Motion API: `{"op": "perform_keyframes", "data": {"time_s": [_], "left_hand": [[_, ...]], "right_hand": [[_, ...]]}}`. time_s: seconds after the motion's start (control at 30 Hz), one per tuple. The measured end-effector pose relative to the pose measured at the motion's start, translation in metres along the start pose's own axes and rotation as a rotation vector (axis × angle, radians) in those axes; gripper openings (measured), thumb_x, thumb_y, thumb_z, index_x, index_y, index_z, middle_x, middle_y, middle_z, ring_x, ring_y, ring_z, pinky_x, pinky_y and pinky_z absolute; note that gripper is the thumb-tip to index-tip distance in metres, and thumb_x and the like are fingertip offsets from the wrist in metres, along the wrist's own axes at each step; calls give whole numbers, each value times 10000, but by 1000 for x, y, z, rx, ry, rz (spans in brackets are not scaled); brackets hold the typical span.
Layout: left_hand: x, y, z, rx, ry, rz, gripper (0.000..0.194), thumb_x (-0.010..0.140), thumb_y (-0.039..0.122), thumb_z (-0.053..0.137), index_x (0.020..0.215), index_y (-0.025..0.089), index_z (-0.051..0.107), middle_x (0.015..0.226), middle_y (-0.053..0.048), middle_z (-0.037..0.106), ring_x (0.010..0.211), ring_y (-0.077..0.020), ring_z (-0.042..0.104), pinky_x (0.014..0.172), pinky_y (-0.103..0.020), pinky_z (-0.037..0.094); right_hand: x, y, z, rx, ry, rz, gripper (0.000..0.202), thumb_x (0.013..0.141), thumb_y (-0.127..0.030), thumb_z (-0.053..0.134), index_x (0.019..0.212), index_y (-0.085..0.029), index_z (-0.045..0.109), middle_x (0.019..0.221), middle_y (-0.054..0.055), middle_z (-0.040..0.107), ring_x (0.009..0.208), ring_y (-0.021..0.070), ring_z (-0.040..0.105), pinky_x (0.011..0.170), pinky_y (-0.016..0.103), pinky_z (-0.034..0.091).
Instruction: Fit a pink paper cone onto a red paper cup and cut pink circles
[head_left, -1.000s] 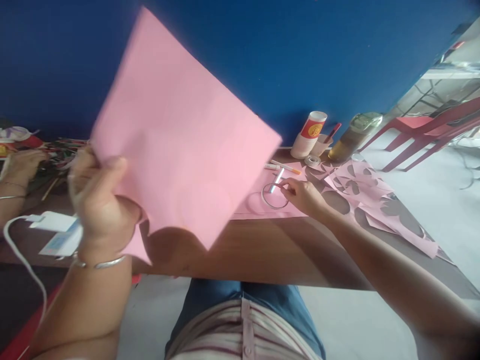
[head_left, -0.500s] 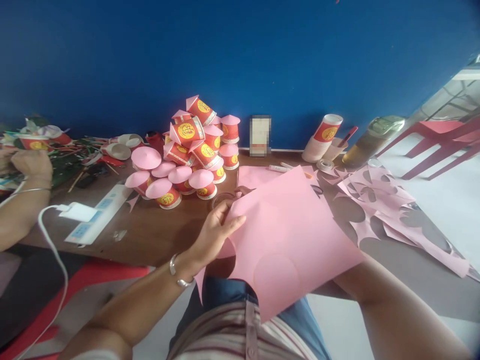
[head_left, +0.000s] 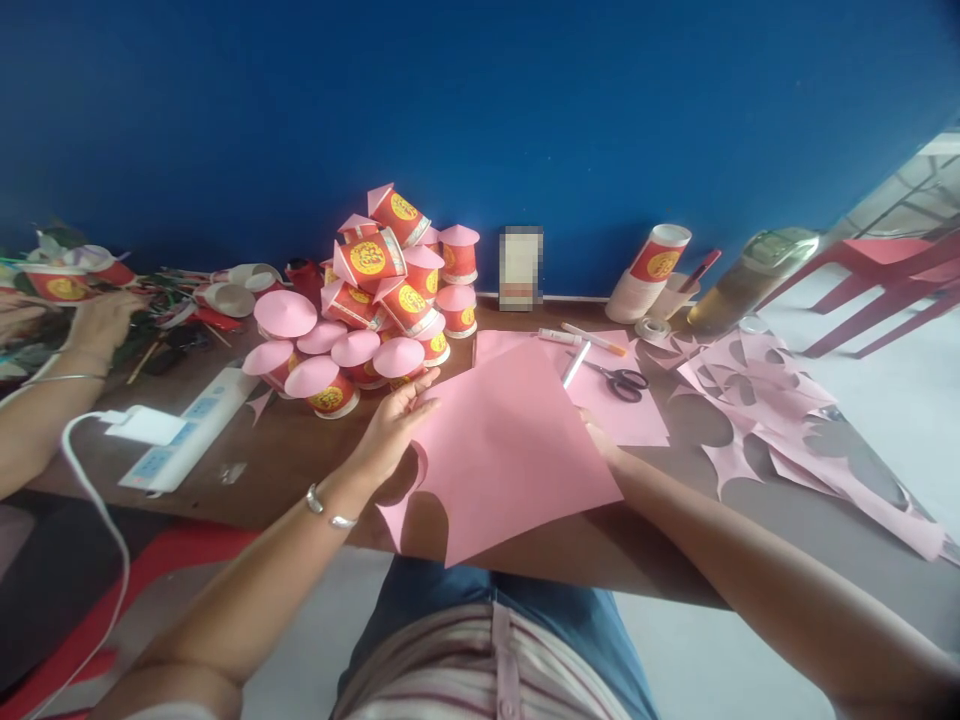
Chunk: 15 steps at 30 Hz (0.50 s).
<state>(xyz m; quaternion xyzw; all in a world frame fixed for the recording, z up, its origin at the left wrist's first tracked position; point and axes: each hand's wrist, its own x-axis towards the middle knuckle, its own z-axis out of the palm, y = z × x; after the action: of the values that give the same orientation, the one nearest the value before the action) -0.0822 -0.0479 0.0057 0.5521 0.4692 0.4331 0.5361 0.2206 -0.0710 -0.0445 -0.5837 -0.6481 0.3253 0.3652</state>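
A large pink paper sheet (head_left: 510,450) with round cut-outs along its lower left side is held between my two hands above the table's front edge. My left hand (head_left: 394,420) pinches its upper left edge. At the right edge, my right hand (head_left: 598,435) grips the sheet, its fingers partly hidden behind the paper. Behind it lies another pink sheet (head_left: 637,425), bearing black-handled scissors (head_left: 626,385), a white marker (head_left: 576,364) and an orange-tipped pen (head_left: 596,340).
Red paper cups (head_left: 371,258) with pink cone tops are piled at back left. A power strip (head_left: 187,430) lies left, near another person's hand (head_left: 109,320). Pink scraps (head_left: 787,400), a tape roll (head_left: 652,330) and a bottle (head_left: 750,280) are at right.
The pink sheet has moved left and away from my body, uncovering the scissors and white marker. Both my hands have moved left; my right hand now partly shows.
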Motion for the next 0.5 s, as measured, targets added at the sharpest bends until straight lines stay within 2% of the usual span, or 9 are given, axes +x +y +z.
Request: {"op": "perform_keyframes", "data": {"time_s": [0.03, 0.1, 0.2, 0.27, 0.4, 0.5], "left_hand": [[1, -2, -2, 11, 8, 9, 635, 841, 450, 796, 1407, 199, 652, 1585, -119, 540, 1545, -317, 391, 1249, -425, 356], [3, -4, -6, 21, 39, 12, 659, 830, 447, 802, 1414, 187, 644, 1581, -135, 541, 1542, -322, 396, 1242, -429, 369], [6, -5, -14, 35, 81, 8, 686, 800, 466, 817, 1398, 173, 649, 1556, -146, 565, 1511, -338, 435, 1197, -426, 427], [8, -5, -17, 48, 90, 14, 676, 795, 479, 815, 1373, 168, 657, 1526, -143, 593, 1481, -336, 471, 1169, -419, 451], [11, -4, -21, 63, 87, 39, 542, 790, 475, 810, 1227, 172, 710, 1382, -112, 692, 1391, -308, 547, 1109, -391, 479], [10, -2, -22, 62, 61, 37, 349, 793, 461, 815, 992, 190, 724, 1083, -54, 764, 1107, -241, 665, 972, -335, 519]], "right_hand": [[0, -2, 0, -6, -26, -13, 111, 806, -272, 786, 841, -177, 740, 939, 65, 770, 880, 302, 715, 709, 364, 585], [-1, -6, -1, -19, -72, -54, 103, 724, -222, 771, 822, -203, 746, 968, 82, 785, 931, 337, 720, 741, 386, 576], [-3, -13, -2, -42, -91, -106, 203, 728, -277, 724, 924, -241, 762, 1087, 82, 777, 1039, 333, 711, 862, 405, 575], [-5, -18, -2, -80, -104, -145, 253, 752, -322, 701, 988, -253, 761, 1122, 76, 766, 1060, 317, 707, 884, 398, 574], [-7, -26, -7, -121, -144, -181, 213, 797, -348, 654, 957, -247, 752, 1034, 72, 759, 971, 283, 712, 782, 356, 569], [-4, -28, -15, -106, -140, -179, 177, 802, -376, 628, 842, -237, 730, 955, 74, 742, 845, 249, 703, 676, 328, 539]]}}
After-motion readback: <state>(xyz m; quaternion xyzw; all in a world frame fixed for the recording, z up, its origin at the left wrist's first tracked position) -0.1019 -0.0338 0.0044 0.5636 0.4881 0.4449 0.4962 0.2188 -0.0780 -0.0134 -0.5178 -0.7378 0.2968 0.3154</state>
